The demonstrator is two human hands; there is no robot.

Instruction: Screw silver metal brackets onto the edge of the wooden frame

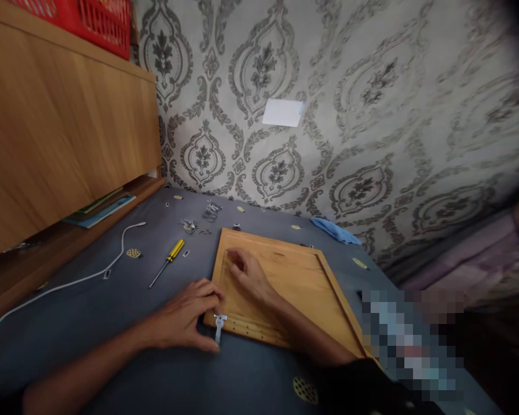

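Note:
A shallow framed wooden panel [281, 274], shaped like a cabinet door, lies on the dark cloth. At its near left corner sits a metal hinge [218, 327], its arm sticking out past the edge. My left hand [188, 317] is beside that corner with fingers apart, fingertips by the panel edge and thumb tip at the outer end of the hinge. My right hand [251, 276] rests over the panel's left part, its fingers curled together; anything between the fingertips is too small to tell. Several small dark holes run along the near edge.
Left of the panel lies a yellow-handled screwdriver [168, 260]. Farther back are small metal parts [211, 211] and loose hardware [189, 225]. A white cable [112, 262] curves across the left. A blue cloth [336, 230] lies by the wall; a wooden cabinet [69, 115] borders the left.

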